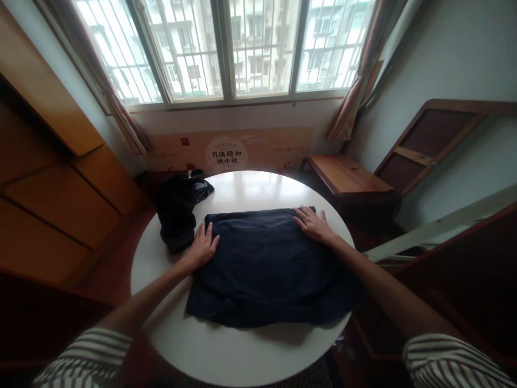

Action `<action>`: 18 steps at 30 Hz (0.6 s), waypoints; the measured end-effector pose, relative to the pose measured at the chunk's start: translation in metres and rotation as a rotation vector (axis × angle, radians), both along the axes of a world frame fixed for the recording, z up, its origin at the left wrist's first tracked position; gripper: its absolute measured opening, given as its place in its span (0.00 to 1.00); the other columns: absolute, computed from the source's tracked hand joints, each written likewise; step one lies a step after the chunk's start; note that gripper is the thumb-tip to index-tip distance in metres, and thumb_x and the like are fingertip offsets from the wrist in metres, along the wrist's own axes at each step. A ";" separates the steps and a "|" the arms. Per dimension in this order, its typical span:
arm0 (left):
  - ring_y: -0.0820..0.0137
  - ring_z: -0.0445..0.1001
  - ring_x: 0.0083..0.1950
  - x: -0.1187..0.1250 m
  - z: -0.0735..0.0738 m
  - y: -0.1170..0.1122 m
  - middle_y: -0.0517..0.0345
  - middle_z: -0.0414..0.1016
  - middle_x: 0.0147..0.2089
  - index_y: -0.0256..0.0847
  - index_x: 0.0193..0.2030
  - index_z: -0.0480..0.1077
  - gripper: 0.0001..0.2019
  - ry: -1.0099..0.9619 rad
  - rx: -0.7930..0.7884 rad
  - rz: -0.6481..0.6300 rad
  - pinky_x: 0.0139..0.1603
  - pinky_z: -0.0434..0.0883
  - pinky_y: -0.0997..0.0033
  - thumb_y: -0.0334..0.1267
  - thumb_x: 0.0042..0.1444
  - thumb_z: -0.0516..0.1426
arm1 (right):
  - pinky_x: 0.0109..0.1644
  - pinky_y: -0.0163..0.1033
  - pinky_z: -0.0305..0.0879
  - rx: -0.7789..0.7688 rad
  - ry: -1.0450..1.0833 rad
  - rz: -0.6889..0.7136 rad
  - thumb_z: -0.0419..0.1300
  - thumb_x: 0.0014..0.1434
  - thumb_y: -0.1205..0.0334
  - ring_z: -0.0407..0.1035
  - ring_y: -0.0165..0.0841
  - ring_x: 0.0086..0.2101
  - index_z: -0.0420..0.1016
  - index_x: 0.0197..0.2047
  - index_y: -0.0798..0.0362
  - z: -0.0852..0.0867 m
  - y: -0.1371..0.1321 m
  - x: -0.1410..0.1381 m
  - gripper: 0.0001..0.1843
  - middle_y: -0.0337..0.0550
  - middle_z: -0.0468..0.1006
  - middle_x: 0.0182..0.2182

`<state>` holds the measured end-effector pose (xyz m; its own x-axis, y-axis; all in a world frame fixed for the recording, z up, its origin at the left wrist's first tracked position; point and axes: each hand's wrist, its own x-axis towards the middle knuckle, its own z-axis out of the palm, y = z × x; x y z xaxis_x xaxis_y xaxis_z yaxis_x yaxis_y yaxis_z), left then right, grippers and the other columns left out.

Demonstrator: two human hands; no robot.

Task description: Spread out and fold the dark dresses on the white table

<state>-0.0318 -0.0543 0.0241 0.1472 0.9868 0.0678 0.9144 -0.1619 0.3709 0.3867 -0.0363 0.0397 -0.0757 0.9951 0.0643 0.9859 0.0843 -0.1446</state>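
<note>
A dark navy piece of cloth (266,264), perhaps a folded garment, lies spread over the middle of a white round table (194,345). My left hand (204,248) rests on its upper left edge with the fingers apart. Near the upper right corner, my right hand (313,222) lies flat on the cloth, fingers spread. The cloth's lower right part reaches the table's edge. Just left of my left hand sits a crumpled black garment (175,213), partly hanging over the table's far left side.
A wooden bench or low table (351,175) stands beyond the table at the right. Orange-brown cabinets (60,215) line the left wall. Behind the table are a printed board (258,145) and a barred window (262,48) with curtains. A pale rail (444,221) slants at the right.
</note>
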 end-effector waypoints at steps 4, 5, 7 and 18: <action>0.53 0.67 0.65 -0.020 0.012 -0.013 0.31 0.59 0.68 0.32 0.70 0.50 0.37 -0.403 -0.094 0.162 0.62 0.68 0.56 0.46 0.60 0.58 | 0.65 0.74 0.40 0.135 0.052 0.109 0.40 0.70 0.47 0.47 0.50 0.68 0.54 0.71 0.47 0.011 -0.022 -0.019 0.30 0.50 0.53 0.70; 0.54 0.73 0.59 -0.023 0.018 -0.018 0.30 0.63 0.65 0.31 0.71 0.50 0.40 -0.515 -0.150 0.230 0.56 0.73 0.58 0.46 0.58 0.60 | 0.65 0.73 0.41 0.130 0.083 0.162 0.40 0.70 0.47 0.48 0.50 0.67 0.54 0.71 0.46 0.014 -0.028 -0.027 0.30 0.49 0.54 0.70; 0.55 0.79 0.50 -0.028 0.029 -0.026 0.33 0.72 0.58 0.31 0.69 0.53 0.44 -0.688 -0.310 0.337 0.46 0.78 0.62 0.48 0.52 0.66 | 0.66 0.68 0.46 0.096 0.180 0.271 0.43 0.69 0.47 0.52 0.49 0.66 0.58 0.69 0.48 0.020 -0.040 -0.046 0.30 0.50 0.57 0.68; 0.54 0.70 0.63 0.015 0.070 -0.048 0.50 0.70 0.63 0.45 0.65 0.64 0.37 -0.964 -0.511 -0.114 0.62 0.70 0.58 0.49 0.48 0.68 | 0.46 0.43 0.70 -0.153 0.915 0.441 0.50 0.65 0.38 0.74 0.38 0.39 0.78 0.51 0.52 0.057 -0.033 -0.161 0.29 0.46 0.81 0.41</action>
